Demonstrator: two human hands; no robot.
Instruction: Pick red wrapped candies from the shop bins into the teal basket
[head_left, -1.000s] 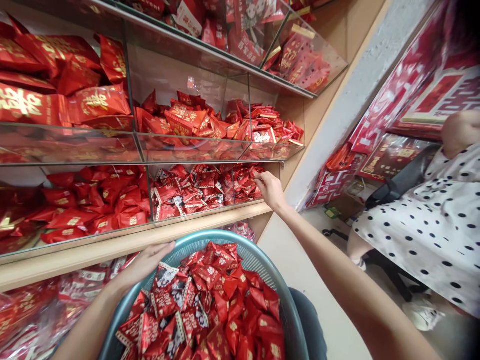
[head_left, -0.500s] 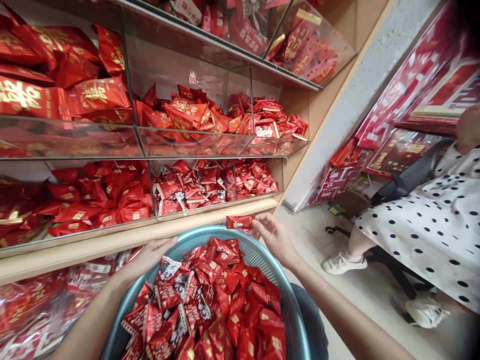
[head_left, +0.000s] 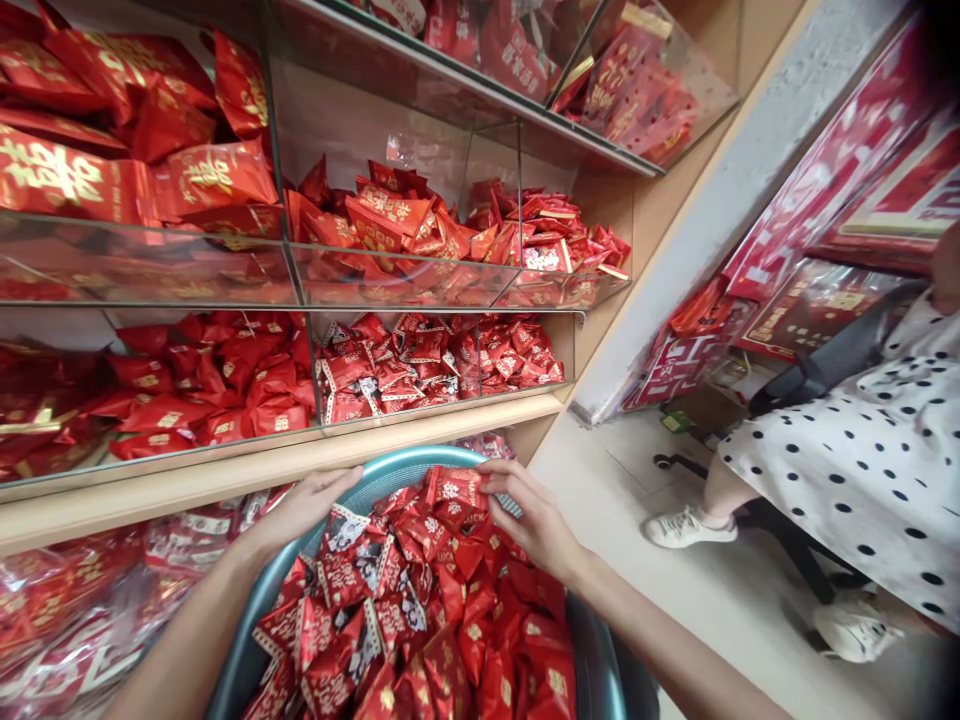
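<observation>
A teal plastic basket (head_left: 606,655) in front of me is heaped with small red wrapped candies (head_left: 442,575), some plain red with gold print, others with black-and-white pictures. My left hand (head_left: 315,500) lies along the basket's far left rim, its fingers stretched out; the thumb is hidden. At the far right rim, my right hand (head_left: 529,510) pinches the end of one red candy packet (head_left: 459,487) with gold lettering. That packet is just over the heap, near its far edge; I cannot tell whether it touches the candies below.
Shelves with clear dividers (head_left: 289,240) hold red packets. Below the wooden ledge (head_left: 187,470) lie plastic-wrapped red packages (head_left: 97,600). To the right, a person in a polka-dot dress (head_left: 847,450) sits on a wheeled chair (head_left: 799,555), beside red goods (head_left: 694,340) by the wall.
My right hand has brought the red packet from beyond the basket's far rim inward and down over the heap. My left hand stays on the rim. The view has shifted slightly.
</observation>
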